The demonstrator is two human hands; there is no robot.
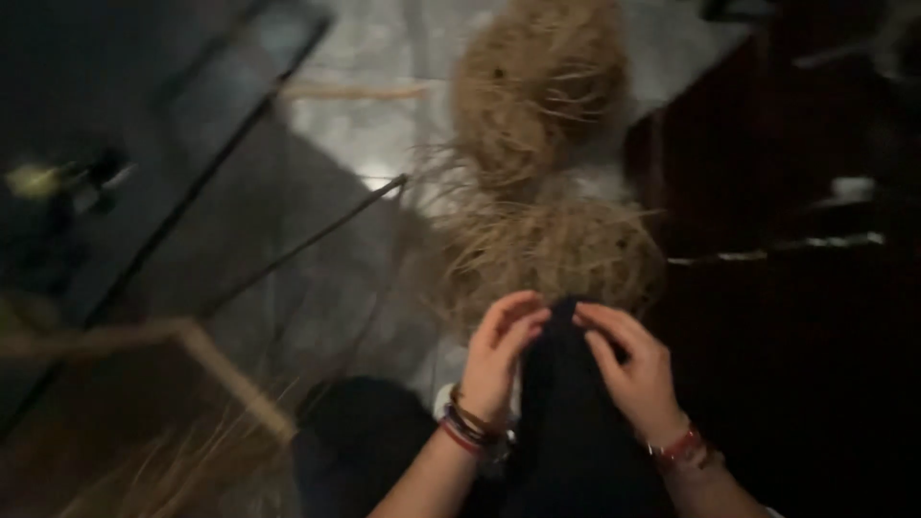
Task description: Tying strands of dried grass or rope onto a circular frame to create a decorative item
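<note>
Dim, low-contrast view with motion blur throughout. The brightest zone is the pale floor (384, 125) well beyond the left hand (499, 360), where a soft sheen suggests light from above. The region to the right of the right hand (638, 379) falls into near-black shadow, broken only by thin bright glints. Both hands are evenly lit but soft-edged. The straw-coloured fibre bundles (547, 173) just beyond the fingers lack fine detail

Fibre heaps (552, 163): pale tan, straw-coloured, streaky. Cloth (566, 412) btwn the hands: black, plain. Left wrist bangles (467, 425): red, brown & dark mix. Right wrist bangles (679, 447): red w/ lighter bits. Floor (384, 105): grey-white, glossy. Wooden frame (206, 360): light brown.
</note>
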